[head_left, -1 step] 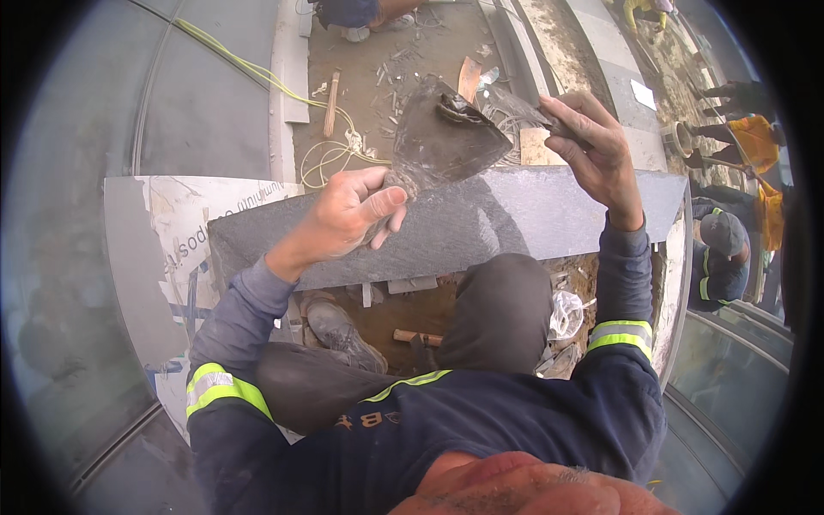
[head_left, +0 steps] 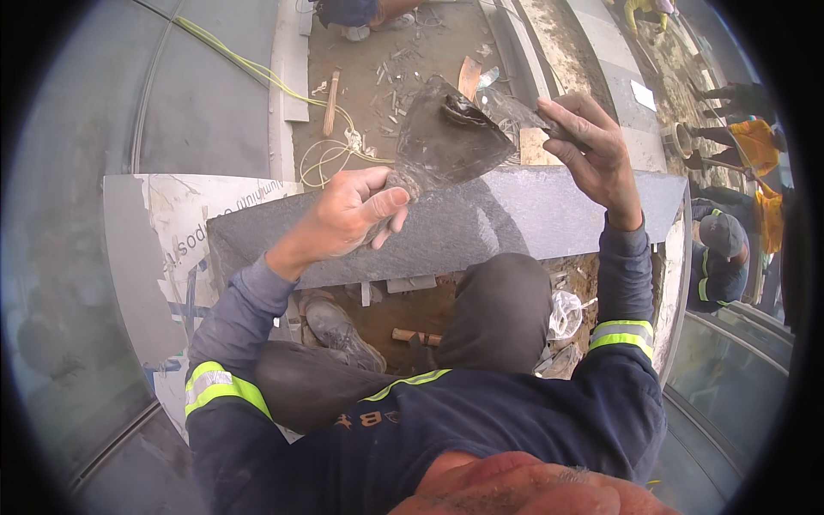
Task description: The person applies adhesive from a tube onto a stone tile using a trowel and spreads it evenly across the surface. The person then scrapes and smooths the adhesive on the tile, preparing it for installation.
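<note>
My left hand is closed round the handle of a wide putty knife, its broad dirty blade tilted up and away from me. A lump of dark, glossy paste sits near the blade's far right corner. In my right hand I pinch a narrower putty knife, whose blade points left toward the paste; whether it touches the paste I cannot tell. Both tools are above a long grey stone slab that lies crosswise in front of me.
Beyond the slab are a wooden-handled tool, a yellow-green cable and scattered chips. A white plastic bag lies by my knee. Glass panels stand at the left. Co-workers are at the right, another at the top.
Both hands and both putty knives have hardly moved. The paste lump's outline looks slightly smoother and rounder.
</note>
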The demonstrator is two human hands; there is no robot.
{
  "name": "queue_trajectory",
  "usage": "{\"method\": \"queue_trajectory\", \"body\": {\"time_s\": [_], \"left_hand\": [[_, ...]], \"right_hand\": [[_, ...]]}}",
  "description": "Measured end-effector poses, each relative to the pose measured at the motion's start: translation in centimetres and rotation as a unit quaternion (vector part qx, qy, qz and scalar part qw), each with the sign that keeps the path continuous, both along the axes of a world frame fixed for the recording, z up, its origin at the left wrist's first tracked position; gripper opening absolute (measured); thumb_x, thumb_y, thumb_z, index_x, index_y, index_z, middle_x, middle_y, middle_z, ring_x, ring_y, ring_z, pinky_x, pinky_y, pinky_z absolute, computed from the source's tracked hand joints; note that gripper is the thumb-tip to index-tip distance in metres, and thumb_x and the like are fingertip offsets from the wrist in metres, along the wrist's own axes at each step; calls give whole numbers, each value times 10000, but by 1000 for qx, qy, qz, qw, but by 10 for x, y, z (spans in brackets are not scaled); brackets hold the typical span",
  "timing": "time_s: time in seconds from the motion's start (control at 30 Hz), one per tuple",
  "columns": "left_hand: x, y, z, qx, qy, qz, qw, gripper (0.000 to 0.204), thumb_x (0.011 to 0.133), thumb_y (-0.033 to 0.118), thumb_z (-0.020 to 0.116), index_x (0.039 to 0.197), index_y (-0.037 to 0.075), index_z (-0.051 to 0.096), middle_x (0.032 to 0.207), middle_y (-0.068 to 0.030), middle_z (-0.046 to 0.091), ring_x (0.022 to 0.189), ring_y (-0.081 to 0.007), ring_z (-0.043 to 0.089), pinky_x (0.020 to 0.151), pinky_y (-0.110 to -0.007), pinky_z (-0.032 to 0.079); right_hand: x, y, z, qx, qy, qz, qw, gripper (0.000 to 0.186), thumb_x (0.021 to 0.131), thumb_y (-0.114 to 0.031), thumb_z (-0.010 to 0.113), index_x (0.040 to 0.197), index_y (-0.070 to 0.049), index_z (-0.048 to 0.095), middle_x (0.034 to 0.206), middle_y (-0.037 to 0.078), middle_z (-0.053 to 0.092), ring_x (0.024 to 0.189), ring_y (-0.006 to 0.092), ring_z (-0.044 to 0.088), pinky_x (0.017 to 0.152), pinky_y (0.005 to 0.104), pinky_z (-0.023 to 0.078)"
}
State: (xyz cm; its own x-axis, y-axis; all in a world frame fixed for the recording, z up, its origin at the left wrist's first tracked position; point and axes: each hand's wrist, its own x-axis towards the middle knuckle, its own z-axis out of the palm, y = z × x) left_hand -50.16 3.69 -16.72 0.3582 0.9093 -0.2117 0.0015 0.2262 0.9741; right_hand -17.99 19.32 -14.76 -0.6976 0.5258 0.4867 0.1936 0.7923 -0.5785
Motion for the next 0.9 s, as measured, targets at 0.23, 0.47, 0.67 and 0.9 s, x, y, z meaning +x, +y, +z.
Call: {"method": "queue_trajectory", "body": {"time_s": [0.23, 0.47, 0.67, 0.9], "left_hand": [[-5, 2, 2, 58, 30, 6, 998, 446, 1047, 449, 597, 993, 7, 620, 786, -38, 618, 592, -86, 552, 544, -234, 442], [8, 16, -16, 87, 173, 149, 970, 365, 1036, 331, 638, 919, -11, 592, 725, -32, 571, 662, -82, 503, 601, -280, 430], [29, 17, -8, 119, 196, 132, 964, 370, 1014, 302, 664, 958, -55, 585, 704, -133, 563, 652, -147, 532, 608, -331, 442], [32, 10, -14, 288, 292, 112, 905, 384, 1039, 294, 635, 985, -76, 547, 657, -75, 490, 588, -102, 466, 540, -287, 396]], "right_hand": [[23, -4, -47, 1, -66, -75, 995, 506, 868, -3, 746, 1358, -110, 674, 1078, 111, 640, 891, 215, 656, 764, 362, 579], [4, -71, -26, -385, 158, -163, 894, 454, 1096, -355, 530, 1093, 81, 658, 677, 3, 542, 483, 45, 428, 438, 221, 327], [2, -70, -44, -489, 96, -101, 861, 413, 1095, -335, 535, 1034, 54, 659, 674, -4, 543, 486, 51, 446, 435, 224, 324], [-16, -59, -25, -404, 52, -80, 910, 413, 1070, -335, 591, 1130, 63, 688, 757, 25, 618, 562, 76, 517, 511, 254, 428]]}}
